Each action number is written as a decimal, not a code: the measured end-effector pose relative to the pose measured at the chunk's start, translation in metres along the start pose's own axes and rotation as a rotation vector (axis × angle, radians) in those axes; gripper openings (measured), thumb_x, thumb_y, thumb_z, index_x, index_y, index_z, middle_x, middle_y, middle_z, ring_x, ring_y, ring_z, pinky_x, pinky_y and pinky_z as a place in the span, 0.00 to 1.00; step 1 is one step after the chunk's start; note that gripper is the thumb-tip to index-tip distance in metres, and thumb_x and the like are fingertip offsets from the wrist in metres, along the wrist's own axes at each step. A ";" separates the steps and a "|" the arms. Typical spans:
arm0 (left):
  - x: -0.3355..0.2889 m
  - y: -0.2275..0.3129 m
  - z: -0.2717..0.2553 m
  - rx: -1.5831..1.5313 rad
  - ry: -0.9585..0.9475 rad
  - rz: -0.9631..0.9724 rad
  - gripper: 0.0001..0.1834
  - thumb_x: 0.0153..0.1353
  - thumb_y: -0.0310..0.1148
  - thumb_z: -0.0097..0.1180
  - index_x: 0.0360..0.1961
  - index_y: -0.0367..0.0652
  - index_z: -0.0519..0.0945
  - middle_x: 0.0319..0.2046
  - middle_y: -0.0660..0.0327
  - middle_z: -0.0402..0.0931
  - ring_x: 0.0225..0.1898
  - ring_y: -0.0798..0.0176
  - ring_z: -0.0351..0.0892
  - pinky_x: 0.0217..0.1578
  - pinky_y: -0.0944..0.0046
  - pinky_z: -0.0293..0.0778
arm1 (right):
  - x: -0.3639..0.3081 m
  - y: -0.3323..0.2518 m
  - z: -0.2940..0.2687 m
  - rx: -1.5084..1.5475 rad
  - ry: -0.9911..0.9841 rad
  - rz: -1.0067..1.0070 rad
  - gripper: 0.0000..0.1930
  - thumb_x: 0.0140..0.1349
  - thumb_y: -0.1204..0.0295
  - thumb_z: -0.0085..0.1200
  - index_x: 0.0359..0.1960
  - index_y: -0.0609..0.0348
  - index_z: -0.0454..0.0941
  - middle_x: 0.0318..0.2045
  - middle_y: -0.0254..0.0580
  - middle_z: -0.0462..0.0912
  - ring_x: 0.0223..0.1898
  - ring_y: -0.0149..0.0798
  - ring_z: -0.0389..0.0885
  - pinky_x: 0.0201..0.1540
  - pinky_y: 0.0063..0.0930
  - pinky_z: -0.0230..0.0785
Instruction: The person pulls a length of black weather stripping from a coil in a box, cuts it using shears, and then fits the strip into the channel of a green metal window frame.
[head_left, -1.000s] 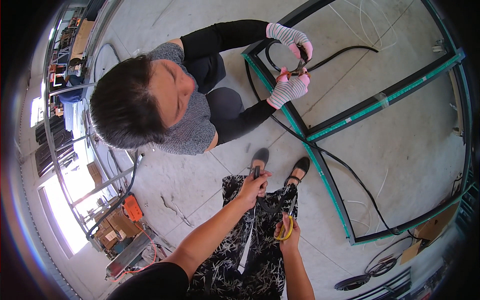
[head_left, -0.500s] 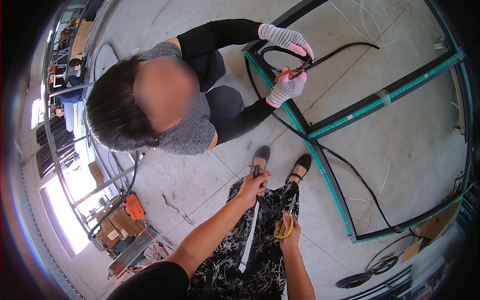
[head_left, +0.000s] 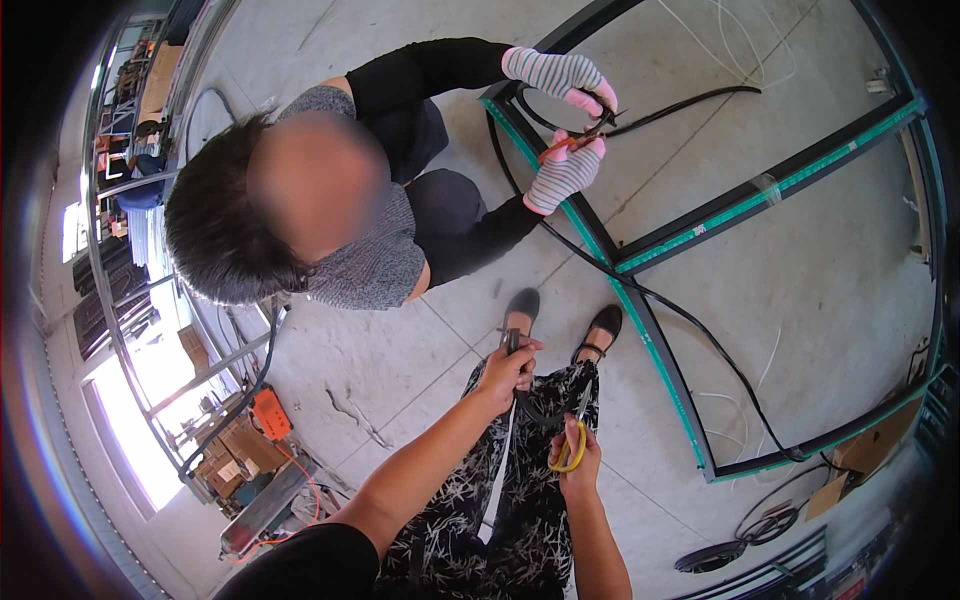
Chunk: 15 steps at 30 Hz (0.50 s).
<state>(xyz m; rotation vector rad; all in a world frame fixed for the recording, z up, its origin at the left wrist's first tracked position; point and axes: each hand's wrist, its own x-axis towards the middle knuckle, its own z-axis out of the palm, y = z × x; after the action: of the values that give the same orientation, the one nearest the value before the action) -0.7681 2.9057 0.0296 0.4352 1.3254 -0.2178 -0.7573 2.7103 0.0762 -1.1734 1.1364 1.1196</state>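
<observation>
My left hand (head_left: 508, 374) is closed around a black rubber strip (head_left: 543, 415), whose short end sticks up above the fist. From there the strip curves down toward my right side. My right hand (head_left: 582, 470) grips yellow-handled scissors (head_left: 582, 440), blades pointing up close to the strip's curve; whether they touch it I cannot tell. A thin white strip (head_left: 495, 495) hangs below my left hand over my patterned trousers. Across from me, a co-worker's striped gloves (head_left: 566, 182) hold orange-handled scissors (head_left: 552, 150) at a long black strip (head_left: 690, 103).
A large black metal frame (head_left: 655, 340) with green tape lies on the right, a black strip draped over it. Coiled black strip (head_left: 710, 557) and a cardboard box (head_left: 838, 492) sit at lower right. A metal rack (head_left: 130, 345) and an orange case (head_left: 269, 413) stand left.
The co-worker's gloved hands and scissors have shifted slightly left, and their head has leaned left too. My own hands stay almost in place with the strip and scissors.
</observation>
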 end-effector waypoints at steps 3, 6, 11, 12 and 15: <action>0.000 0.002 0.001 0.009 0.001 -0.002 0.07 0.65 0.31 0.48 0.42 0.43 0.74 0.20 0.69 0.64 0.14 0.77 0.56 0.15 0.74 0.51 | 0.001 -0.001 0.003 -0.006 0.003 0.009 0.16 0.57 0.59 0.63 0.39 0.56 0.77 0.18 0.33 0.75 0.14 0.27 0.70 0.15 0.21 0.62; 0.000 0.004 0.000 0.010 0.007 -0.002 0.08 0.65 0.31 0.48 0.42 0.42 0.74 0.20 0.69 0.64 0.14 0.77 0.56 0.16 0.75 0.51 | 0.003 0.001 0.004 -0.012 -0.005 0.001 0.16 0.57 0.59 0.63 0.39 0.56 0.78 0.18 0.33 0.75 0.14 0.26 0.71 0.15 0.21 0.62; 0.002 0.003 -0.004 -0.001 0.028 -0.017 0.08 0.65 0.31 0.49 0.42 0.42 0.74 0.20 0.69 0.64 0.14 0.77 0.56 0.16 0.74 0.51 | 0.004 0.003 0.008 -0.006 -0.010 -0.001 0.15 0.57 0.59 0.63 0.38 0.56 0.78 0.18 0.33 0.76 0.14 0.26 0.71 0.15 0.20 0.63; 0.002 0.003 -0.005 -0.005 0.034 -0.026 0.08 0.65 0.32 0.48 0.42 0.42 0.74 0.20 0.69 0.63 0.14 0.77 0.56 0.16 0.74 0.51 | 0.005 0.004 0.009 -0.009 -0.011 -0.003 0.16 0.57 0.59 0.63 0.38 0.56 0.78 0.18 0.34 0.76 0.14 0.26 0.71 0.15 0.20 0.63; 0.002 0.002 -0.007 -0.028 0.045 -0.032 0.08 0.64 0.32 0.48 0.42 0.41 0.74 0.20 0.69 0.63 0.14 0.76 0.55 0.15 0.74 0.51 | 0.005 0.003 0.012 -0.011 -0.015 -0.009 0.16 0.57 0.59 0.63 0.39 0.56 0.78 0.19 0.34 0.76 0.15 0.25 0.71 0.15 0.20 0.63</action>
<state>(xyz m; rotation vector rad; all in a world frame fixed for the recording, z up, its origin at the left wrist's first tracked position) -0.7729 2.9108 0.0269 0.3968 1.3786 -0.2170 -0.7592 2.7231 0.0713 -1.1755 1.1141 1.1274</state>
